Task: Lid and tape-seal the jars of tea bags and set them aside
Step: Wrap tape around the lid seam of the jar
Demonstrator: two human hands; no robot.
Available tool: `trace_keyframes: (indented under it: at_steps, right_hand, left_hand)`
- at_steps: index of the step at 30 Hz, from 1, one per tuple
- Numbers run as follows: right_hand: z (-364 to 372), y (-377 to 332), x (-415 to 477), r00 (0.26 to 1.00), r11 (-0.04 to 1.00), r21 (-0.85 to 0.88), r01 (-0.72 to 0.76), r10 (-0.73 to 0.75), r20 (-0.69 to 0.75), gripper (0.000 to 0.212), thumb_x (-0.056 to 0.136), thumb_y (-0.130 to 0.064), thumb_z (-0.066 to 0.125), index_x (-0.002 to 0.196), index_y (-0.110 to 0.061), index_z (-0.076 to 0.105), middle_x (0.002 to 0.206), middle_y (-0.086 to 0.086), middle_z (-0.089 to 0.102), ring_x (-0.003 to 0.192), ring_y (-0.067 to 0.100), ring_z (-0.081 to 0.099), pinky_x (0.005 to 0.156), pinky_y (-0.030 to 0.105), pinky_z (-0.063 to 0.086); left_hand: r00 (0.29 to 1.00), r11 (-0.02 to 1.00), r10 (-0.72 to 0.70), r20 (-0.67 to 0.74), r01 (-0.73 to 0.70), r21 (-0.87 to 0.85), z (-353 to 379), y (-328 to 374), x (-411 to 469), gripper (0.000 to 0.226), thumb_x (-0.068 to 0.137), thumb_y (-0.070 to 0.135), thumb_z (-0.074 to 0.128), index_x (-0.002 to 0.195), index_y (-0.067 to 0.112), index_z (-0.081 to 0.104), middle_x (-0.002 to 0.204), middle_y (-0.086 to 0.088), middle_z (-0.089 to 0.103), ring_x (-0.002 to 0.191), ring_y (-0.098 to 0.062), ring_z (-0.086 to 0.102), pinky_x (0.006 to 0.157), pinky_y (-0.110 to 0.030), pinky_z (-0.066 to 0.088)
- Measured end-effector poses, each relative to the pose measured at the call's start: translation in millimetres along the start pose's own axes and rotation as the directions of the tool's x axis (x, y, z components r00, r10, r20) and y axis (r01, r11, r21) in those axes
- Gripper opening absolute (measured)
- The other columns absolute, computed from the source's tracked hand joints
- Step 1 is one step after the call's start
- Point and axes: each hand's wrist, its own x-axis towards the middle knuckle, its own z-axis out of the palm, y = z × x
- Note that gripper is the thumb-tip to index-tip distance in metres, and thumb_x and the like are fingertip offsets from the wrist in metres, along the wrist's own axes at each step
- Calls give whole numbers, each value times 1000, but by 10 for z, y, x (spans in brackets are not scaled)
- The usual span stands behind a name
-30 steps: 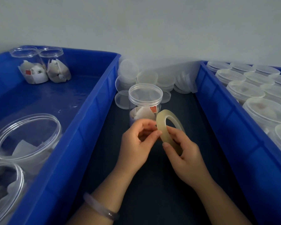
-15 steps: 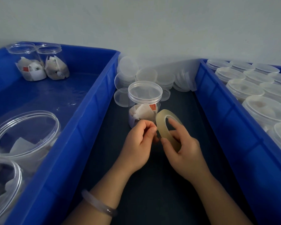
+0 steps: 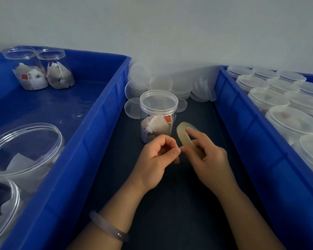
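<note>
Clear plastic jar of tea bags (image 3: 158, 117), clear lid on, stands upright on dark mat (image 3: 170, 213) between left blue plastic bin (image 3: 90, 141) and right blue plastic bin (image 3: 242, 123), just beyond both hands. Right hand (image 3: 211, 165) grips yellowish translucent tape roll (image 3: 182, 137), index finger on top rim. Left hand (image 3: 155, 159) curled, thumb and forefinger pinched at roll's near edge; whether tape end lies between them cannot tell. Loose clear lids (image 3: 161, 83) heaped behind jar.

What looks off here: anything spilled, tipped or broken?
Nothing spilled or broken. The only untidy spot is the loose lids heaped against the wall, some leaning on edge rather than lying flat. The lidded jar stands upright; the right hand holds the tape roll, the left hand pinches at it.
</note>
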Motion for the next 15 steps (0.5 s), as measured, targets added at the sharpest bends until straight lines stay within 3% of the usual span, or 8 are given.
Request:
trace_keyframes:
  at_steps: [3,5,6,9,10,12,15]
  right_hand:
    - [-64,11,6,999,999,-2,-48,48,19,40,82,-49,51,117,-33,57,101,-17,62,86,-5,60,75,10,48]
    - [-77,-23,29,992,991,74,-116,111,61,19,84,-35,62,101,-42,60,91,-23,61,87,-8,59,73,5,44]
    - [-88,-51,50,990,988,92,-128,122,72,20,85,-27,65,96,-44,60,88,-21,63,86,-7,59,72,6,44]
    - [-186,-165,206,992,991,73,-111,106,70,14,86,-25,60,89,-38,64,79,-19,63,79,-5,59,69,7,43]
    - [-251,-200,294,993,993,45,-110,108,56,12,87,-27,60,87,-39,64,77,-19,62,76,-6,58,66,6,42]
    - [-394,-224,495,994,994,-19,-108,108,33,15,87,-30,62,82,-44,61,77,-21,60,76,-9,56,62,3,39]
    - [-516,-230,737,995,984,-158,-84,92,47,8,87,-31,64,85,-38,67,81,-29,54,78,-5,54,62,5,35]
  left_hand:
    - [999,998,-20,-45,17,-63,19,16,9,9,91,0,55,84,5,58,67,3,59,64,-6,60,66,-17,51]
    - [993,994,-43,-109,32,-103,19,23,17,7,91,1,55,85,4,58,70,0,58,63,-6,58,64,-17,51]
    - [991,994,-50,-127,37,-104,26,31,17,7,91,1,55,86,4,59,72,-1,58,63,-5,58,63,-16,51]
    - [980,997,69,-187,-62,44,55,97,2,8,91,5,58,88,12,60,77,6,60,68,-3,59,65,-13,49]
    - [952,973,194,-235,-157,168,49,144,20,9,90,6,60,90,15,60,81,9,60,73,-2,60,67,-11,47]
    - [828,883,430,-360,-302,360,18,227,95,18,87,9,67,97,18,55,82,13,59,78,0,59,71,-9,45]
    - [664,840,515,-543,-265,473,-50,288,285,45,72,22,80,107,22,51,94,11,56,91,-6,56,78,-15,45]
